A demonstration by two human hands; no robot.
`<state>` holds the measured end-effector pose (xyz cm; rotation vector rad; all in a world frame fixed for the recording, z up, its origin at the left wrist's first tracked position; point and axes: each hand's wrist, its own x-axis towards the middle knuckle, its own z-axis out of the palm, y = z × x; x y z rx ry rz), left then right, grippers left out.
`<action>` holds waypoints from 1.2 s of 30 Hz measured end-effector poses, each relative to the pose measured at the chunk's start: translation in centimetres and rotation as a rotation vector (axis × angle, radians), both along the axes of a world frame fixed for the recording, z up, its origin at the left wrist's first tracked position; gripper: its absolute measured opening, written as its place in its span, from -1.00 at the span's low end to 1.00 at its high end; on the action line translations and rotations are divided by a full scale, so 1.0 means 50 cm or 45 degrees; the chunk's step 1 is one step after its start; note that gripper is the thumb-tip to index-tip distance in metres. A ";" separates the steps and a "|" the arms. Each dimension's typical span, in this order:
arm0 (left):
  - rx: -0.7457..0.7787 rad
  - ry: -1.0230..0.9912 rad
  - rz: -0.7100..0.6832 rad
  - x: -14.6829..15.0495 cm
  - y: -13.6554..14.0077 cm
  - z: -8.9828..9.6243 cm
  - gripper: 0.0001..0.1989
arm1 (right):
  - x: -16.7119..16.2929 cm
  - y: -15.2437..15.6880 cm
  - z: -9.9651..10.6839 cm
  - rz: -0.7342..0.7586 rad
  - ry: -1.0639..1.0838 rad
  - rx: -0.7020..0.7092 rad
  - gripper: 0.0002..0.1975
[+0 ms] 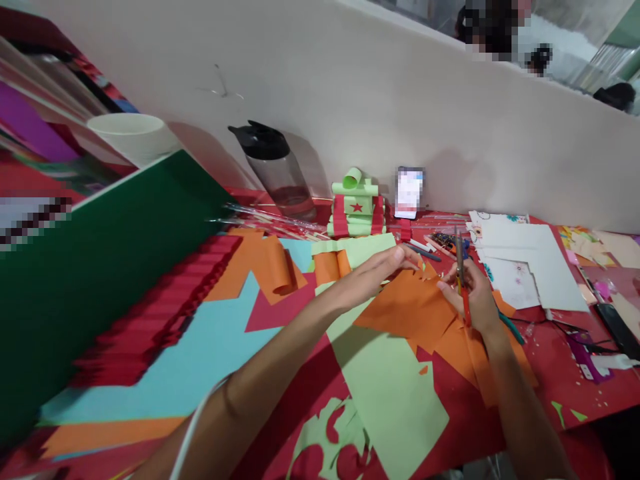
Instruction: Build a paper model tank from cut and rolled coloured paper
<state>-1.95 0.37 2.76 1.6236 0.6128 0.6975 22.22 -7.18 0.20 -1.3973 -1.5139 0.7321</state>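
Observation:
My right hand [474, 293] is closed around a pair of scissors [467, 303] with red-orange handles, their blades pointing up. The thumb and a fingertip of that hand meet close to the edge of the orange paper [407, 303]; I cannot tell if they pinch it. Stretched over the far edge of this sheet is my left hand [383, 267], its fingers extended near small cut orange points. More orange paper lies beneath my right wrist. Under the orange paper is a light green sheet [390, 387]. Rolled orange paper pieces [279, 265] sit to the left.
A green paper model [356, 205] with red bands and a star stands by the wall, beside a phone [409, 193] and a bottle [277, 170]. A green board [125, 260] and pleated red paper [165, 313] are left. White sheets [540, 260] lie right; green cutouts [333, 433] lie in front.

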 end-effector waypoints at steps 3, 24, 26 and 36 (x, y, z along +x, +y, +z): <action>0.045 0.046 0.056 -0.004 -0.001 0.008 -0.56 | 0.011 0.020 0.041 0.106 -0.106 -0.098 -0.74; 0.558 0.561 0.441 0.026 -0.026 -0.035 -0.73 | 0.027 0.115 0.077 0.447 -0.044 -0.337 -0.73; 0.400 0.492 0.399 0.029 -0.021 -0.042 -0.69 | 0.026 0.114 0.075 0.456 0.024 -0.389 -0.72; 0.155 0.316 0.335 0.028 -0.003 -0.064 -0.72 | 0.003 0.124 0.066 0.463 0.194 -0.431 -0.75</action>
